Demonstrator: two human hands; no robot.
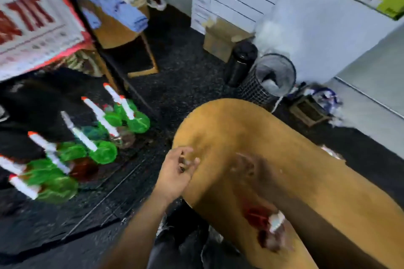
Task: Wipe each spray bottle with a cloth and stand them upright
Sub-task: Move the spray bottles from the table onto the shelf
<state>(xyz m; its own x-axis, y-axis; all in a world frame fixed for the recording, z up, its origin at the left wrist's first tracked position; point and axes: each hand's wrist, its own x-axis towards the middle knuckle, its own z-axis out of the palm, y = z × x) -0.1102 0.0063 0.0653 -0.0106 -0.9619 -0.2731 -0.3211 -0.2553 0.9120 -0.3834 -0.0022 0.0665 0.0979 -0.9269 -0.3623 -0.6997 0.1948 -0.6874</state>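
Frame heavily motion-blurred. Cluster of green translucent plastic spray bottles with white orange-tipped nozzles [102, 150] stands on the dark speckled floor [185, 76] at left, close together, apparently upright. Left hand [177, 172] hangs beside the tan-trousered knee [251, 137], fingers loosely curled, holding nothing. Right hand [273, 236] lies low over the thigh, smeared with a red-and-white blur, possibly cloth; its grip cannot be told. Black wire-mesh wastebasket [262, 85] stands beyond the knee.

Wire bin [265, 82] beside black flask [240, 62]
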